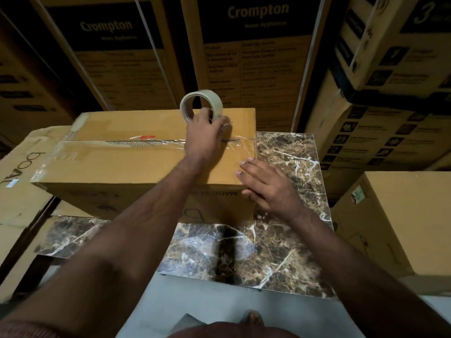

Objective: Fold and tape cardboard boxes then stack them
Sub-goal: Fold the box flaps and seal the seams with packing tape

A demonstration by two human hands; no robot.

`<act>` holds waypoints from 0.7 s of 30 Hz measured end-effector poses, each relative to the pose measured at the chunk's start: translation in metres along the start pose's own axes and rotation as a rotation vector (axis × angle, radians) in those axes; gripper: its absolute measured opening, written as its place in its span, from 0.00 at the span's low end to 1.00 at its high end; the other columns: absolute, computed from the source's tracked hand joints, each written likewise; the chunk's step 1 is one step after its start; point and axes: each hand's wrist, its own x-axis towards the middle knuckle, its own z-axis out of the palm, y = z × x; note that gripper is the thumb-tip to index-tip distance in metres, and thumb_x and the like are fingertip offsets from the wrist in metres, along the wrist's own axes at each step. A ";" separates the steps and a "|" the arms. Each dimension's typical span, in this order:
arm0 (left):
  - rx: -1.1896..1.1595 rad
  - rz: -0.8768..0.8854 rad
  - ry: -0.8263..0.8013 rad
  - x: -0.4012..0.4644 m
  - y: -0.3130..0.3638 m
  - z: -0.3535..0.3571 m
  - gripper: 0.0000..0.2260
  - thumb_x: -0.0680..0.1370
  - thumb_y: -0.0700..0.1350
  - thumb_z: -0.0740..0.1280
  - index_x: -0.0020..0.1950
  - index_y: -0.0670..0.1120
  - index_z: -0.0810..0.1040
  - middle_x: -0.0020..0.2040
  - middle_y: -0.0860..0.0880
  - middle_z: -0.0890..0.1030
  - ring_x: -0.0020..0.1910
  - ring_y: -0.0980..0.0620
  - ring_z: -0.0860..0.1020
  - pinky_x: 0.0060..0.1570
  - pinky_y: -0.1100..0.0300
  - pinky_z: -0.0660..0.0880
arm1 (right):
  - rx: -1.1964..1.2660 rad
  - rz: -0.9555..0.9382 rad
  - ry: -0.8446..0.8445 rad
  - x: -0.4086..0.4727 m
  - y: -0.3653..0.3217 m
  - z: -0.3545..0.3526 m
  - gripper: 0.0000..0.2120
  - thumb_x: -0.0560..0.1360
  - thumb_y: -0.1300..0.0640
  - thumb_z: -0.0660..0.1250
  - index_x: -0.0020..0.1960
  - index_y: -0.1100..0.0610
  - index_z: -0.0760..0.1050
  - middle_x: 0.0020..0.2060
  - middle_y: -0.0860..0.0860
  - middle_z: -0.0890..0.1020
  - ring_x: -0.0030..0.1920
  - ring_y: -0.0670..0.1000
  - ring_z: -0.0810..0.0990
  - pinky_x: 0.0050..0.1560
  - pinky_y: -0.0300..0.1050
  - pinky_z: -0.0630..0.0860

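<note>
A closed brown cardboard box (117, 164) lies on a marble-patterned table (288, 242). Clear tape runs along its top seam and shines near the right end. My left hand (205, 137) grips a roll of tape (201, 107), holding it upright above the far side of the box near the seam's right end. My right hand (266, 185) rests flat, fingers straight, on the box's near right corner, partly over the edge.
Tall printed cartons (253, 59) stand right behind the table. More stacked cartons (380, 123) fill the right side, with a plain brown box (405, 215) beside the table. Another cardboard box (17, 172) sits at the left. Grey floor (207, 306) lies in front.
</note>
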 end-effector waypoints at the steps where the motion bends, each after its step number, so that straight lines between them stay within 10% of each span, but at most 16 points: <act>1: 0.003 -0.002 0.002 -0.002 -0.002 0.001 0.16 0.80 0.44 0.67 0.68 0.46 0.78 0.63 0.37 0.74 0.60 0.38 0.74 0.57 0.44 0.75 | 0.014 0.022 -0.051 0.007 0.002 -0.003 0.25 0.81 0.43 0.62 0.73 0.56 0.72 0.72 0.57 0.73 0.73 0.58 0.70 0.66 0.65 0.72; 6: -0.046 -0.013 0.001 0.003 -0.004 0.004 0.17 0.80 0.45 0.67 0.68 0.48 0.77 0.64 0.38 0.73 0.61 0.39 0.73 0.58 0.44 0.73 | 0.077 0.199 -0.446 0.047 0.029 -0.017 0.48 0.74 0.24 0.34 0.82 0.53 0.54 0.81 0.50 0.55 0.81 0.48 0.50 0.78 0.58 0.43; 16: -0.151 -0.003 -0.013 0.000 0.002 0.003 0.16 0.80 0.43 0.65 0.68 0.46 0.77 0.64 0.40 0.74 0.61 0.42 0.73 0.61 0.47 0.72 | 0.249 0.682 -0.481 0.130 0.073 0.005 0.28 0.86 0.43 0.48 0.82 0.53 0.51 0.82 0.49 0.51 0.81 0.49 0.47 0.79 0.65 0.46; 21: -0.774 -0.029 0.094 -0.004 0.012 -0.021 0.13 0.83 0.42 0.60 0.64 0.42 0.79 0.61 0.44 0.76 0.61 0.51 0.75 0.63 0.54 0.73 | 0.439 0.582 -0.193 0.115 0.038 -0.020 0.32 0.78 0.56 0.65 0.80 0.54 0.60 0.81 0.52 0.57 0.81 0.52 0.50 0.79 0.56 0.47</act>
